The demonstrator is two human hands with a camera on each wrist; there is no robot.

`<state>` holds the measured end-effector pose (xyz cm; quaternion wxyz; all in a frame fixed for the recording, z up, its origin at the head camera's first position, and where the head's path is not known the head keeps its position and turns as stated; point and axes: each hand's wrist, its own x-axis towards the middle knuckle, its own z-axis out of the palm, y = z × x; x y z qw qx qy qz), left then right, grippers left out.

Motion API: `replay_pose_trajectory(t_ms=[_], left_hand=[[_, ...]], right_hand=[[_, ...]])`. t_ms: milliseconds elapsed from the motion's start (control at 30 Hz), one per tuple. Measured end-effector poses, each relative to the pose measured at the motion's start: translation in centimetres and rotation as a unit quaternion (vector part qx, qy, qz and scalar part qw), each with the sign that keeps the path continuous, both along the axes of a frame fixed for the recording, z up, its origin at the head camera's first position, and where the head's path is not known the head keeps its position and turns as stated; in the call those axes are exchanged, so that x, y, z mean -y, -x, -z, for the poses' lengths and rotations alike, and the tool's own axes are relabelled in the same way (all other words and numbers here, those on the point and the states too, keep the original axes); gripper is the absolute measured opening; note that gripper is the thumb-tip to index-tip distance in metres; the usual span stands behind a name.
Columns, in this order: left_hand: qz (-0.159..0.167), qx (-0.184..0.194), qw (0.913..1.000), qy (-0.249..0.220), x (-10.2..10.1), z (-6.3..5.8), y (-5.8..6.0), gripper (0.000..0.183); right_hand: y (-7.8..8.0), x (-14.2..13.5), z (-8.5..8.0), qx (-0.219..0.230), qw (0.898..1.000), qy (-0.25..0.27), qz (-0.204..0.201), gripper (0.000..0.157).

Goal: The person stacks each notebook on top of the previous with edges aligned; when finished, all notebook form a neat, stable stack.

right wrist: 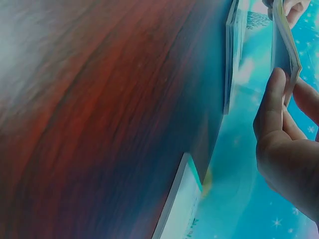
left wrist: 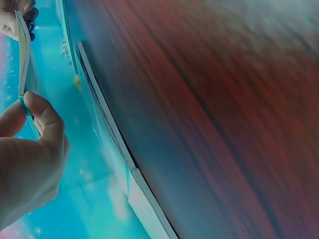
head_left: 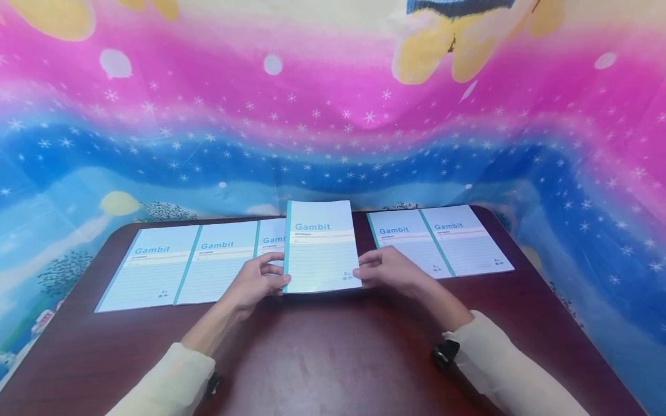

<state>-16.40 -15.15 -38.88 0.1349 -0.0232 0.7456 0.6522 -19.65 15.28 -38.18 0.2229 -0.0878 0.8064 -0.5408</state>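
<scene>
A white notebook point(head_left: 322, 254) with a teal spine and "Gambit" on its cover is held up above the table between both hands. My left hand point(head_left: 256, 278) pinches its lower left edge, by the spine. At the lower right edge, the right hand point(head_left: 390, 268) grips it between thumb and fingers. In the left wrist view, the thumb and fingers of the left hand point(left wrist: 37, 149) close on the notebook's edge point(left wrist: 24, 55). The right wrist view shows the right hand point(right wrist: 289, 139) doing likewise on the opposite edge.
Matching notebooks lie along the table's far side: a left one point(head_left: 148, 268), a second point(head_left: 215, 266), and a third point(head_left: 265, 231) partly hidden behind the raised one. Two more, one point(head_left: 403, 240) overlapping or abutting another point(head_left: 465, 242), lie right. A patterned cloth point(head_left: 333, 115) hangs behind the dark wooden table point(head_left: 322, 358).
</scene>
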Motion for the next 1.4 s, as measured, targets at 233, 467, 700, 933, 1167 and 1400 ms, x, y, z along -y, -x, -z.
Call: replay_pose_trajectory(t_ms=[233, 467, 700, 933, 1167, 1400], left_hand=[[-0.025, -0.001, 0.9996, 0.015, 1.4, 0.4, 0.0, 0.055], [-0.045, -0.006, 0.9983, 0.037, 2.3, 0.9, 0.0, 0.052], [-0.049, -0.007, 0.9961, 0.073, 3.5, 1.0, 0.0, 0.053], [-0.04, 0.002, 0.9948, 0.094, 4.6, 1.2, 0.0, 0.056], [-0.033, -0.003, 0.9916, 0.125, 5.5, 1.4, 0.2, 0.057], [-0.021, -0.01, 0.9859, 0.166, 5.7, 1.8, 0.4, 0.054]], right_hand=[[0.6, 1.9, 0.3, 0.006, 1.0, 0.026, -0.008, 0.033], [1.2, 3.6, 0.6, 0.005, 0.999, 0.037, -0.003, 0.031], [1.6, 5.0, 1.0, 0.011, 0.999, 0.033, -0.006, 0.028], [2.2, 6.2, 1.6, 0.009, 1.0, 0.019, -0.011, 0.022], [2.2, 7.5, 1.4, 0.005, 1.0, -0.009, -0.012, 0.019], [2.5, 8.3, 1.7, 0.005, 1.0, -0.02, -0.012, 0.018]])
